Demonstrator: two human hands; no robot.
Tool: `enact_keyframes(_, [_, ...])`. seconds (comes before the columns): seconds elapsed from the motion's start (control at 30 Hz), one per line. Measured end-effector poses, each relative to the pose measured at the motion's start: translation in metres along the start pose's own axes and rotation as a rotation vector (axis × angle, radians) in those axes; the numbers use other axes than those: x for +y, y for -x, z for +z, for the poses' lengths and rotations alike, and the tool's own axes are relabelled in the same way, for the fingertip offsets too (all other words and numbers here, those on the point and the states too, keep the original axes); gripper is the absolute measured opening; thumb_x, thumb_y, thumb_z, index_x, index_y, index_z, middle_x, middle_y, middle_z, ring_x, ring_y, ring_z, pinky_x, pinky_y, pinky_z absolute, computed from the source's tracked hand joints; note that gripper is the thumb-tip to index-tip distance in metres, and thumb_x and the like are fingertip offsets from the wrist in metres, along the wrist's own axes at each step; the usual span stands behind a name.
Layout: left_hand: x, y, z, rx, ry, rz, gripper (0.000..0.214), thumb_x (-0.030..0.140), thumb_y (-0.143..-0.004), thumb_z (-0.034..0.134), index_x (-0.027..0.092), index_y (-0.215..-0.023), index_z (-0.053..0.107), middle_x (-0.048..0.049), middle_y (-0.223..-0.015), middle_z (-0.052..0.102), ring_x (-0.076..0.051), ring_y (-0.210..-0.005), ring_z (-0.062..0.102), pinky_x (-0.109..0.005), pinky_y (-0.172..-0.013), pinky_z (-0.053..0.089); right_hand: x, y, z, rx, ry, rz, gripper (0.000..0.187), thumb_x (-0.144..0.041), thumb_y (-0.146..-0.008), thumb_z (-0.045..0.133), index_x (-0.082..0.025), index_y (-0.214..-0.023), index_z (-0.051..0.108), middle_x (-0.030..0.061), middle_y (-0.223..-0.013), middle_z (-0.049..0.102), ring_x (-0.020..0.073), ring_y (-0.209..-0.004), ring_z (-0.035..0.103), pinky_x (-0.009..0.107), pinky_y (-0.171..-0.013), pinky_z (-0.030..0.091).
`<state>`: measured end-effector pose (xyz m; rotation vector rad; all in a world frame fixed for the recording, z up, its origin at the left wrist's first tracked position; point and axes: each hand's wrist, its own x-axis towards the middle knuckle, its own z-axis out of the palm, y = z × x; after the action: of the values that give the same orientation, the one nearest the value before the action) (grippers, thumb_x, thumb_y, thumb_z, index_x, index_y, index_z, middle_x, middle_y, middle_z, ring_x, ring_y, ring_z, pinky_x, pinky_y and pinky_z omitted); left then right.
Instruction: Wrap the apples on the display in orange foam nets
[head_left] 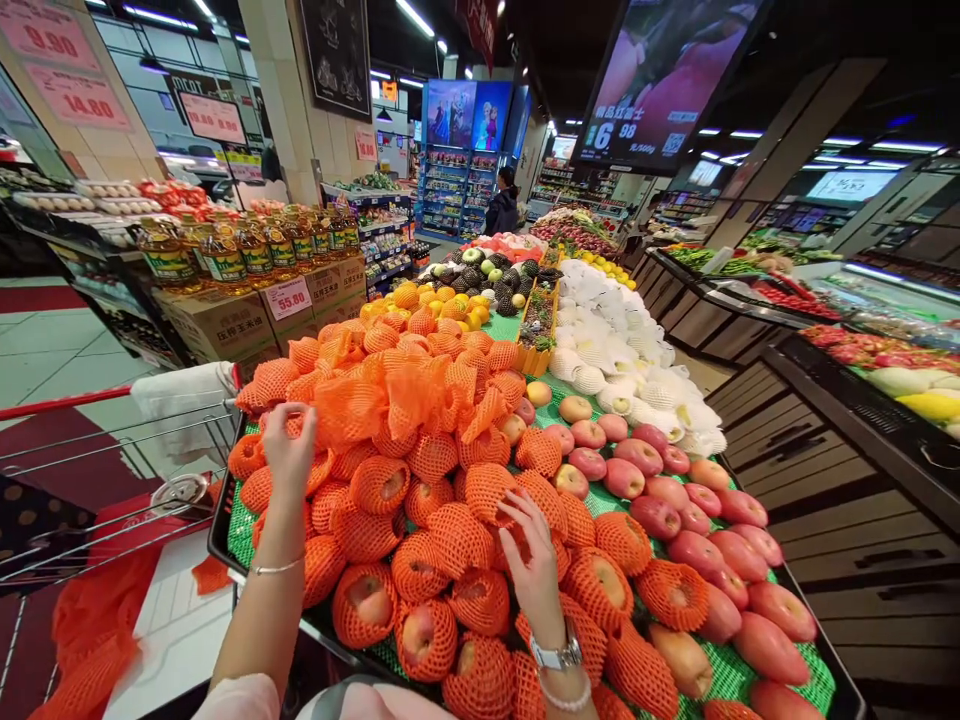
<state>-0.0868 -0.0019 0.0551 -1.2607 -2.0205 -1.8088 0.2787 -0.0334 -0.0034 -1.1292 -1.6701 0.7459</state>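
Observation:
My left hand (287, 450) is raised at the left of a large fruit display, thumb and fingers pinched at the edge of an empty orange foam net sleeve (349, 402). A second loose sleeve (420, 395) lies beside it on the pile. My right hand (534, 565), with a watch on the wrist, hovers over the netted apples with its fingers spread, nearest to an apple in an orange foam net (491, 493). Several more netted apples (427, 640) fill the front. Bare red apples (656, 515) lie in rows on green matting to the right.
A shopping cart (112, 395) with a white cloth (184, 400) stands at the left, near orange nets (94, 640). White-netted fruit (630, 350) and oranges (450, 305) lie farther back. Oil bottles (225, 255) stand on cartons at the left. A person (504, 203) is in the distance.

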Motion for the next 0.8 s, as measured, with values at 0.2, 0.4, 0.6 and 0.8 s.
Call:
enact_keyframes(0.2, [0.009, 0.029, -0.043, 0.246, 0.097, 0.025, 0.013, 0.032, -0.081, 0.057, 0.02, -0.079, 0.054, -0.0021, -0.08, 0.057, -0.019, -0.08, 0.058, -0.038, -0.085, 0.05, -0.017, 0.021, 0.008, 0.126, -0.187, -0.001, 0.02, -0.026, -0.095, 0.052, -0.027, -0.1, 0.071, 0.0048, -0.103, 0.072, 0.0206, -0.099, 0.066, 0.039, -0.092, 0.052])
enact_keyframes(0.4, [0.033, 0.112, -0.039, -0.072, 0.275, 0.24, 0.023, 0.03, -0.069, 0.066, 0.024, -0.057, 0.047, -0.0005, -0.064, 0.06, -0.021, -0.07, 0.064, -0.038, -0.072, 0.056, -0.051, 0.028, 0.019, -0.074, -0.308, -0.259, 0.035, -0.011, -0.092, 0.051, -0.034, -0.112, 0.068, 0.0015, -0.114, 0.071, 0.0196, -0.112, 0.064, 0.039, -0.098, 0.051])
enact_keyframes(0.6, [0.075, 0.167, -0.009, -0.584, 0.683, -0.291, 0.042, 0.047, -0.074, 0.07, 0.021, -0.053, 0.045, -0.001, -0.059, 0.054, -0.016, -0.059, 0.054, -0.027, -0.056, 0.047, -0.048, 0.023, 0.022, -0.078, -0.289, -0.255, 0.029, -0.014, -0.092, 0.046, -0.029, -0.093, 0.071, 0.0032, -0.091, 0.069, 0.0172, -0.086, 0.066, 0.032, -0.077, 0.054])
enact_keyframes(0.8, [0.069, 0.189, 0.005, -0.659, 0.987, -0.92, 0.042, 0.058, -0.061, 0.077, 0.024, -0.077, 0.06, 0.0017, -0.07, 0.059, -0.016, -0.066, 0.056, -0.029, -0.064, 0.051, -0.015, 0.031, 0.021, 0.0, -0.186, -0.17, 0.017, -0.024, -0.092, 0.053, -0.024, -0.082, 0.067, 0.0044, -0.084, 0.068, 0.0181, -0.078, 0.065, 0.03, -0.07, 0.055])
